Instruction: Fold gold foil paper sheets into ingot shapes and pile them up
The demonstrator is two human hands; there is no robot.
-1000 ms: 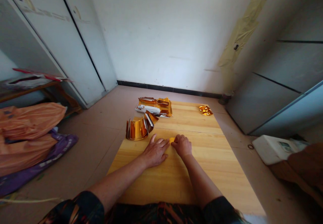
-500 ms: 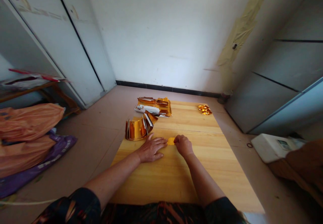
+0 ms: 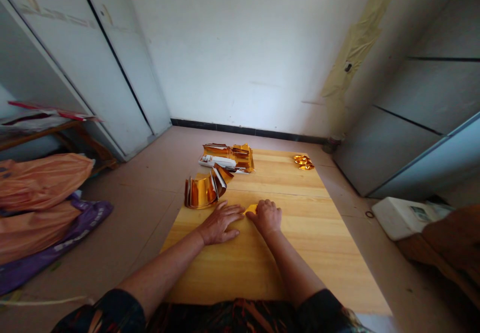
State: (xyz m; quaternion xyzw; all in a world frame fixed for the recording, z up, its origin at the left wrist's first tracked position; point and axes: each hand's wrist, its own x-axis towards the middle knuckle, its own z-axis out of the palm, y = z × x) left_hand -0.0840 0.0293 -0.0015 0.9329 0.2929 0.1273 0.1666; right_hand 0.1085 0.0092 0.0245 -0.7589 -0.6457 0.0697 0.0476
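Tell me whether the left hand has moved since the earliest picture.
Yes. The left hand has shifted slightly leftward, nearer the left edge of the wooden tabletop.

A plain room, apparently in a home: cupboard doors [image 3: 86, 68] at far left, a scuffed white wall [image 3: 232, 53] with black skirting [image 3: 240, 129], pinkish floor tiles [image 3: 146, 183], a bare wooden tabletop [image 3: 296, 258] near, and bulging orange bags [image 3: 41, 178] at left.
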